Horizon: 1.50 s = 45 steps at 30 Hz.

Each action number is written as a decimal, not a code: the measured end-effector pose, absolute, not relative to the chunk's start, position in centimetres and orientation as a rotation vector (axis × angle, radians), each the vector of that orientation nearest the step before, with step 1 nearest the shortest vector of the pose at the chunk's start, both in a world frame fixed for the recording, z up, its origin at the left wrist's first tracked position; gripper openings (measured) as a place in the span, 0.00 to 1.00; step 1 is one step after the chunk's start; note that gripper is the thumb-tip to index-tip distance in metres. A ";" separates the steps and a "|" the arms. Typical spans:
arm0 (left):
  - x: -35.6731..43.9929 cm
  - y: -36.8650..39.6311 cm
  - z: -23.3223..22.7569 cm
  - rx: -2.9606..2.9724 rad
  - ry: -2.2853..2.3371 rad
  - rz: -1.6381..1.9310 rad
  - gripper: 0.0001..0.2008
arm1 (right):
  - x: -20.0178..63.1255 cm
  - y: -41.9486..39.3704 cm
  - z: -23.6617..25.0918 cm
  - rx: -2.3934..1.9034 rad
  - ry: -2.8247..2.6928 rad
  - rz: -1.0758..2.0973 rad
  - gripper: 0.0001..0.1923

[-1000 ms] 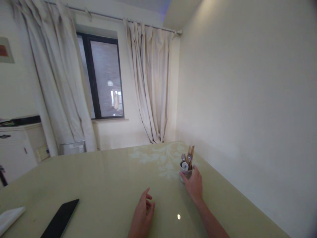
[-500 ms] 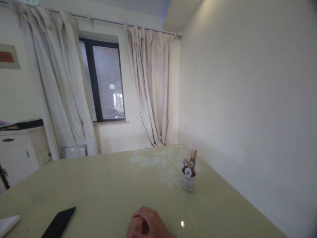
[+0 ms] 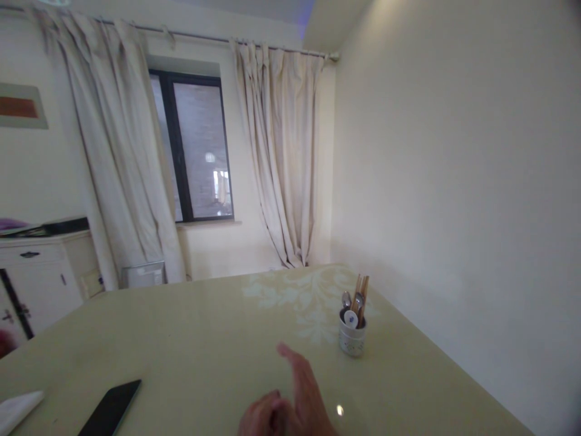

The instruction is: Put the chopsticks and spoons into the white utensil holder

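Observation:
My two hands sit together at the bottom edge of the view, above the pale green table [image 3: 195, 327]. My left hand [image 3: 262, 419] is curled into a loose fist and holds nothing. My right hand [image 3: 305, 390] lies beside it with its fingers stretched forward, also with nothing in it. A small white cup [image 3: 352, 340] with chopsticks and spoons in it stands upright to the right, well apart from my right hand's fingertips.
A black phone [image 3: 111, 409] lies flat at the lower left, and a white napkin [image 3: 19, 407] lies further left at the frame's edge. A plain wall runs along the table's right side. A white cabinet [image 3: 43, 272], curtains and a window stand behind.
My right hand has let go of the cup and drawn back to my left hand. Half a second ago both were clasped; now the right fingers stretch forward.

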State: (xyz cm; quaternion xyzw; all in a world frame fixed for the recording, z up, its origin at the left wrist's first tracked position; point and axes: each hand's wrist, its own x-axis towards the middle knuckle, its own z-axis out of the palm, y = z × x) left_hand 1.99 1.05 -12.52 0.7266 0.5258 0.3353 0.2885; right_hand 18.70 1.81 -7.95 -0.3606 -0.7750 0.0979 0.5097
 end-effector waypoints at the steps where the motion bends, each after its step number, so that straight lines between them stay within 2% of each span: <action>1: 2.1 1.0 -12.5 1.967 1.428 0.941 0.19 | 19.9 2.4 -7.4 -0.942 -1.716 0.112 0.35; 3: 2.2 0.9 -12.5 2.023 1.440 1.010 0.15 | 22.7 3.7 -6.4 -1.099 -1.363 -0.090 0.33; 6: 2.3 1.0 -12.6 2.076 1.410 1.046 0.13 | 26.9 5.7 -5.1 -1.236 -1.015 -0.273 0.43; 10: 2.4 1.0 -12.4 2.116 1.368 1.045 0.12 | 29.9 7.5 -5.3 -1.500 -0.823 -0.145 0.60; 12: 2.3 0.9 -12.1 2.118 1.378 1.049 0.12 | 30.4 8.1 -6.2 -1.595 -0.814 -0.015 0.65; 14: 2.2 0.8 -12.0 2.092 1.395 1.068 0.11 | 30.6 8.6 -7.1 -1.613 -0.857 0.108 0.62; 19: 1.9 1.0 -12.2 1.980 1.374 1.171 0.15 | 30.8 9.0 -8.4 -1.491 -0.946 0.264 0.43; 21: 2.0 1.0 -12.2 1.923 1.360 1.209 0.17 | 30.3 8.7 -8.3 -1.412 -0.990 0.346 0.40; 28: 2.8 0.6 -9.9 1.486 1.490 1.430 0.24 | 25.4 5.8 -6.6 -1.149 -1.293 0.760 0.40; 37: 1.3 0.8 -7.9 1.038 1.353 1.650 0.40 | 19.2 1.4 -5.2 -0.657 -1.605 1.284 0.49; 45: 0.1 1.8 -9.0 0.726 1.101 1.671 0.45 | 18.7 0.3 -4.7 -0.638 -1.670 1.323 0.52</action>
